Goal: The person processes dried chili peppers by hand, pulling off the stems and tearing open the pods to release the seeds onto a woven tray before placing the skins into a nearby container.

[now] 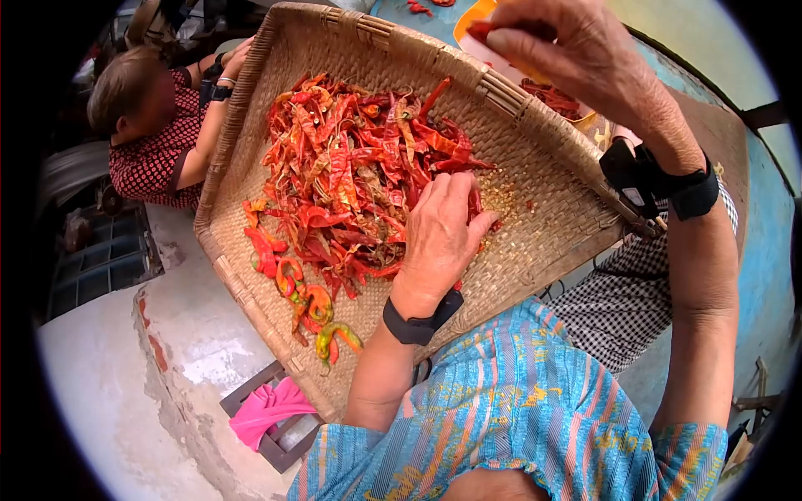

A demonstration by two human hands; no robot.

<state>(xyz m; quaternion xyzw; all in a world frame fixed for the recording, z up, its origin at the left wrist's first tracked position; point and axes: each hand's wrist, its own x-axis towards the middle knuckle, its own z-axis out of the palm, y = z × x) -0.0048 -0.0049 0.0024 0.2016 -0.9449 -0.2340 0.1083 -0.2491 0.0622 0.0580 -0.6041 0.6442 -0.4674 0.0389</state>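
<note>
Woven tray (547, 217) sides stand up, likely so the dried red chilies (341, 171) won't spill, and the left hand (439, 234) rests half curled on them, its hold hidden, while the right hand (576, 54) pinches a chili piece (479, 32) by the orange-rimmed tub (464, 20).

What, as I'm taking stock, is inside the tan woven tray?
A heap of wrinkled red chilies, some curled greenish ones and pale seeds; anything beneath the heap is hidden.

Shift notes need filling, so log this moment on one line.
left hand: on chili pile, woven tray | right hand: raised, holding red pod, by orange-rimmed container | co-worker: beside tray
</note>
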